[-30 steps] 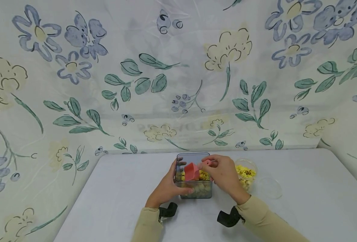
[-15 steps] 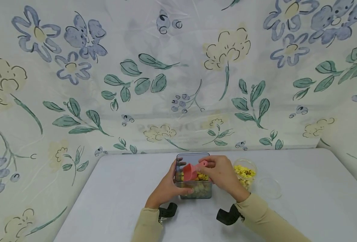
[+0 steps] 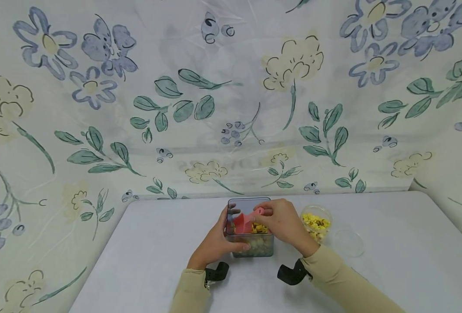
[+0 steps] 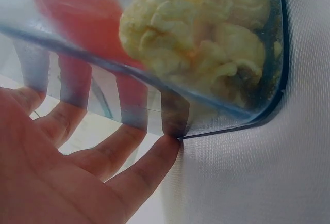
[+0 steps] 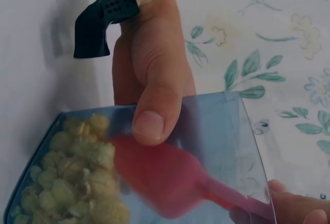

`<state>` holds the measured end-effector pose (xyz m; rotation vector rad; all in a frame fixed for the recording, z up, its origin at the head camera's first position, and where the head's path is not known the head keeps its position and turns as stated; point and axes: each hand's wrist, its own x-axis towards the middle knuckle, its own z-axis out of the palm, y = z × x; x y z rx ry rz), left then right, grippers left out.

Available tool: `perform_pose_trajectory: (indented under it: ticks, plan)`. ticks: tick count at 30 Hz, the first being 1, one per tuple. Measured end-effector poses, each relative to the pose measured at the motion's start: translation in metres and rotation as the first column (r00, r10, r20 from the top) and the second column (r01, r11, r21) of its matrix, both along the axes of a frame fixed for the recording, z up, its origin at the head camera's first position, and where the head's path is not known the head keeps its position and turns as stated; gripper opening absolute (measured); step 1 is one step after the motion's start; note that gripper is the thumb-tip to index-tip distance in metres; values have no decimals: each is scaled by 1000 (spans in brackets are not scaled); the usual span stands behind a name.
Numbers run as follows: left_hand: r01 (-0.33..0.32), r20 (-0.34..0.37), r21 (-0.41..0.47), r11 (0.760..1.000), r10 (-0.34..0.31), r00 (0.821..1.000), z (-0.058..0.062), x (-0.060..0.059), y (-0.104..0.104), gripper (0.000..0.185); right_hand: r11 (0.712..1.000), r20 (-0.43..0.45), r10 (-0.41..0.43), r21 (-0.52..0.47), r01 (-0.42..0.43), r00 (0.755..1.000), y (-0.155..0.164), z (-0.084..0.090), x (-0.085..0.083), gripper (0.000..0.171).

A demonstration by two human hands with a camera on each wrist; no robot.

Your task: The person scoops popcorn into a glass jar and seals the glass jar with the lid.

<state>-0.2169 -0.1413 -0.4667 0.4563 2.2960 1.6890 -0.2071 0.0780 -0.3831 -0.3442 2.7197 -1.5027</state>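
A bluish see-through square container (image 3: 262,248) stands on the table, partly filled with popcorn (image 4: 160,28). My left hand (image 3: 214,244) grips its left side, thumb on the near wall and fingers spread along the far side (image 4: 98,152). In the right wrist view that thumb presses the wall. A pink scoop (image 3: 242,224) dips inside, its bowl by the left wall next to the popcorn. My right hand (image 3: 285,221) pinches the scoop's handle (image 5: 227,190) over the container's right rim. The bowl's contents are hidden.
Right of the container, a round clear tub (image 3: 317,217) holds more popcorn, partly hidden by the right wrist. A clear round lid (image 3: 349,243) lies to its right on the white table (image 3: 156,261). A flower-patterned sheet (image 3: 231,87) rises behind.
The right hand has moved slightly left, carrying the scoop toward the container's left wall. More of the handle shows now. The left hand and the container have stayed almost in place.
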Motion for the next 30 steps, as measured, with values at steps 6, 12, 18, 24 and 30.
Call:
perform_pose_trajectory:
  ticks: [6, 12, 18, 24, 30]
  plan:
    - [-4, -4, -9, 1000, 4, 1000, 0, -1, 0, 112, 997, -54, 5, 82, 0, 999, -2, 0, -2, 19]
    - [7, -17, 5, 1000, -7, 1000, 0, -1, 1, 111, 975, -121, 19, 223, 8, 992, -3, 0, -2, 23]
    - [18, -14, 23, 1000, -18, 1000, -1, -2, 1, 112, 937, -217, 58, 348, 22, 975, -3, 3, 1, 30]
    - [22, -13, 21, 1000, -22, 1000, 0, -2, 1, 112, 902, -245, 43, 427, 68, 969, 0, 3, 3, 30]
    - [32, -21, 31, 999, -31, 999, 0, -3, 1, 113, 899, -202, 16, 432, 74, 979, 4, -1, 1, 29]
